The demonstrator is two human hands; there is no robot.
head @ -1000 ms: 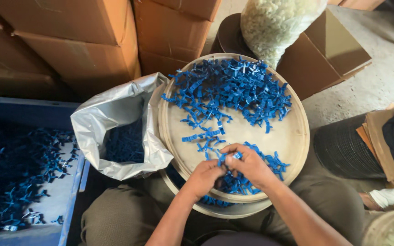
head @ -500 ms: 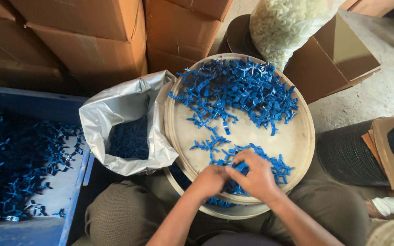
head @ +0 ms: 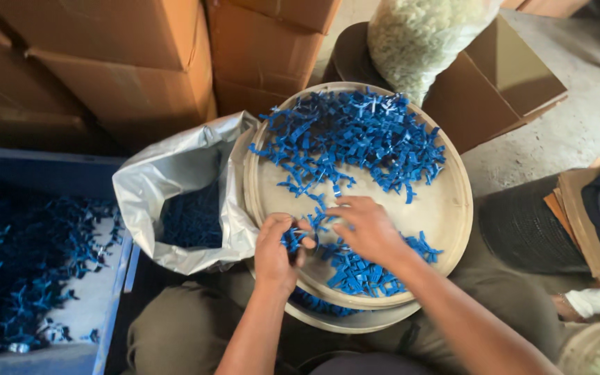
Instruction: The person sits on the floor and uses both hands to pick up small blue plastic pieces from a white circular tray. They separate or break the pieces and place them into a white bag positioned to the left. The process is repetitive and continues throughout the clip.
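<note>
Pinching small blue plastic clips, left hand fingers clamp; right hand fingers spread.

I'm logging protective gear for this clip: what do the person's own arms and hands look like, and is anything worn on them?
Both forearms are bare, with no sleeve in view. The left hand and right hand have no gloves, rings, watch or bands that can be seen.

The round tray rests on the person's lap, with plastic clips heaped on its far half. Left of the tray, touching its rim, stands the open bag; further left lies the bin. Behind the tray stand cardboard boxes and a filled sack.
</note>
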